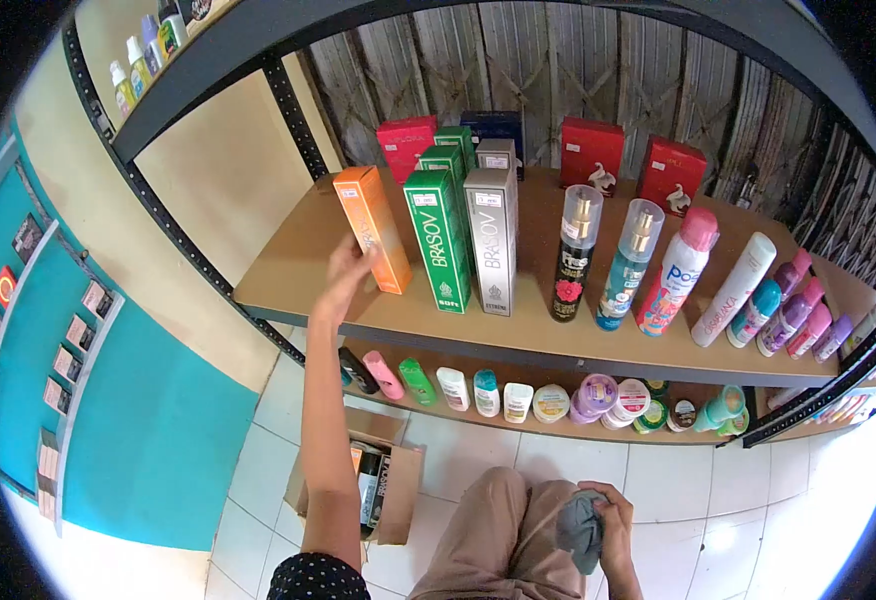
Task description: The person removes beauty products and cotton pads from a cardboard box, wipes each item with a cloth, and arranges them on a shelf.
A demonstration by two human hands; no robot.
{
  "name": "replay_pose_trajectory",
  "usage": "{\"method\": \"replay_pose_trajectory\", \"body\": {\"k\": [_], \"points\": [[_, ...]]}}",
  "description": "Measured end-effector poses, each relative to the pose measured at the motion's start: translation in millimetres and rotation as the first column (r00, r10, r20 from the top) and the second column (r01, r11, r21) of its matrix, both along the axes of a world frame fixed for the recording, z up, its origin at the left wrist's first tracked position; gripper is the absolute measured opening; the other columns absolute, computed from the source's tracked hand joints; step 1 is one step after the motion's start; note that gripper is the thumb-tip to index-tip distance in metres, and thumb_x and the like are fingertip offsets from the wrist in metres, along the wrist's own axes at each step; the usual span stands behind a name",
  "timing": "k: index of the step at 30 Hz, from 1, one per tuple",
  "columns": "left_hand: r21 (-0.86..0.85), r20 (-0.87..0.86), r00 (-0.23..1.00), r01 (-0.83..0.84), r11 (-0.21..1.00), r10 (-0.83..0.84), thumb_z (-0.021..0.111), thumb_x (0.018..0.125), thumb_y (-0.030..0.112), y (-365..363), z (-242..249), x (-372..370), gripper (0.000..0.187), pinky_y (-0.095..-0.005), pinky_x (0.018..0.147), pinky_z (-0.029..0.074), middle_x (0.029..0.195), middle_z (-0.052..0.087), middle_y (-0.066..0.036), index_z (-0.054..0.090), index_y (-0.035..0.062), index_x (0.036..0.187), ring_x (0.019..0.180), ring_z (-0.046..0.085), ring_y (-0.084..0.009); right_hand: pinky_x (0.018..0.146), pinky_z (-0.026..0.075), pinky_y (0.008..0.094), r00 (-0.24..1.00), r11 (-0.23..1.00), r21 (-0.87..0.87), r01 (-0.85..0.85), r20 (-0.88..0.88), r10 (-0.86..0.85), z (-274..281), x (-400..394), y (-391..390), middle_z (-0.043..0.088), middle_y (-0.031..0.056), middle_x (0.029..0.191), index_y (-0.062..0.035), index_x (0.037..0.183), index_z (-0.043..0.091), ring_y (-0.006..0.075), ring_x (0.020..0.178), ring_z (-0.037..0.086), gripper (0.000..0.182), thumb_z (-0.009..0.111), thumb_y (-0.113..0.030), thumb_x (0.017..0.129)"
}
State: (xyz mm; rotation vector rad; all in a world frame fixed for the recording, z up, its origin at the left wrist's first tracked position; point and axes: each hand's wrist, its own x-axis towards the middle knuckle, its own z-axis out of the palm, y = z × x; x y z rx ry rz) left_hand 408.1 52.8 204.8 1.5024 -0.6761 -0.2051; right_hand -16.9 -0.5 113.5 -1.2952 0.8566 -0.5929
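Note:
My left hand is at the left end of the upper shelf, its fingers against the left side of an upright orange box. To the right of that box stand a green Brasov box and a silver Brasov box, with more green and silver boxes behind them. Low in front of my knees, my right hand is closed on a bunched grey cloth.
Spray bottles line the shelf's right half, with red boxes behind. The lower shelf holds bottles and jars. An open carton with boxes inside rests on the tiled floor at the left. A black metal post edges the shelf.

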Motion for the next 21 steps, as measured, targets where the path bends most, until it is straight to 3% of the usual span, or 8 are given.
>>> {"method": "replay_pose_trajectory", "body": {"k": [2, 3, 5, 12, 14, 15, 18, 21], "points": [[-0.095, -0.031, 0.927, 0.371, 0.924, -0.375, 0.051, 0.082, 0.03, -4.1, -15.3, 4.9, 0.051, -0.03, 0.091, 0.032, 0.111, 0.046, -0.009, 0.034, 0.0002, 0.119, 0.105, 0.043, -0.0164, 0.073, 0.041, 0.0241, 0.997, 0.994, 0.085, -0.063, 0.06, 0.058, -7.9, -8.9, -4.3, 0.056, 0.0149, 0.091, 0.0074, 0.1, 0.052, 0.0179, 0.082, 0.053, 0.042, 0.037, -0.018, 0.07], [-0.097, -0.04, 0.924, 0.376, 0.922, -0.381, 0.051, 0.082, 0.03, -4.7, -21.4, 9.0, 0.051, -0.03, 0.091, 0.032, 0.111, 0.046, -0.009, 0.034, 0.0002, 0.119, 0.105, 0.043, -0.0164, 0.076, 0.042, 0.0259, 0.987, 0.973, 0.224, -0.047, 0.16, 0.011, -13.3, -12.0, -3.5, 0.055, 0.0163, 0.093, 0.0086, 0.104, 0.049, 0.0196, 0.083, 0.054, 0.045, 0.038, -0.019, 0.069], [-0.109, 0.005, 0.95, 0.31, 0.945, -0.311, 0.051, 0.082, 0.034, -7.5, -21.7, 9.7, 0.051, -0.0303, 0.087, 0.036, 0.107, 0.048, -0.007, 0.036, 0.0011, 0.117, 0.1, 0.046, -0.0151, 0.082, 0.042, 0.0295, 0.946, 0.9, 0.433, -0.04, 0.306, -0.106, -18.0, -17.1, 0.5, 0.054, 0.0196, 0.097, 0.0113, 0.116, 0.037, 0.0233, 0.087, 0.055, 0.054, 0.041, -0.016, 0.07], [-0.371, -0.265, 0.961, -0.021, 0.928, -0.084, 0.045, 0.084, 0.04, 43.0, -19.3, -47.5, 0.048, -0.0294, 0.079, 0.041, 0.1, 0.05, -0.004, 0.04, 0.0042, 0.114, 0.091, 0.05, -0.0141, 0.076, 0.045, 0.0293, 0.916, 0.768, 0.63, 0.112, 0.234, -0.326, -0.5, -7.6, 18.4, 0.054, 0.0154, 0.097, 0.0003, 0.111, 0.041, 0.0215, 0.088, 0.054, 0.038, 0.045, 0.003, 0.072], [-0.381, -0.306, 0.935, 0.053, 0.923, -0.18, 0.042, 0.084, 0.042, 67.4, -34.9, -80.3, 0.047, -0.029, 0.073, 0.044, 0.101, 0.051, -0.005, 0.04, 0.0045, 0.114, 0.089, 0.052, -0.0144, 0.077, 0.045, 0.0303, 0.925, 0.793, 0.6, 0.107, 0.233, -0.3, 6.6, 8.6, 24.1, 0.053, 0.0142, 0.097, -0.0041, 0.105, 0.043, 0.0209, 0.088, 0.053, 0.031, 0.048, 0.003, 0.075], [-0.419, -0.355, 0.908, 0.06, 0.906, -0.225, 0.041, 0.085, 0.041, 72.7, -39.9, -104.5, 0.047, -0.0286, 0.07, 0.045, 0.1, 0.051, -0.005, 0.04, 0.0047, 0.114, 0.087, 0.052, -0.0146, 0.08, 0.042, 0.0305, 0.936, 0.834, 0.546, 0.082, 0.244, -0.252, 20.8, 20.5, 29.4, 0.052, 0.013, 0.101, -0.0024, 0.108, 0.044, 0.0201, 0.092, 0.051, 0.032, 0.047, 0.003, 0.076], [-0.428, -0.637, 0.734, -0.083, 0.9, -0.235, 0.033, 0.088, 0.04, 68.3, -55.7, -190.9, 0.046, -0.0276, 0.069, 0.043, 0.096, 0.052, -0.006, 0.04, 0.0031, 0.113, 0.081, 0.051, -0.0151, 0.09, 0.034, 0.0317, 0.94, 0.999, 0.007, 0.033, 0.339, -0.034, 36.5, 53.4, 54.4, 0.039, 0.0172, 0.123, -0.0009, 0.114, 0.043, 0.0218, 0.113, 0.039, 0.04, 0.047, 0.008, 0.075], [-0.336, -0.627, 0.684, 0.196, 0.921, -0.374, 0.032, 0.089, 0.035, 75.7, -93.9, -241.9, 0.044, -0.0281, 0.077, 0.041, 0.106, 0.047, -0.008, 0.036, 0.0016, 0.117, 0.094, 0.048, -0.0167, 0.094, 0.031, 0.037, 0.931, 0.73, -0.67, -0.133, 0.167, 0.323, 34.2, 75.0, 76.4, 0.03, 0.0229, 0.128, 0.0006, 0.112, 0.046, 0.0327, 0.118, 0.033, 0.039, 0.046, 0.007, 0.074]]}}
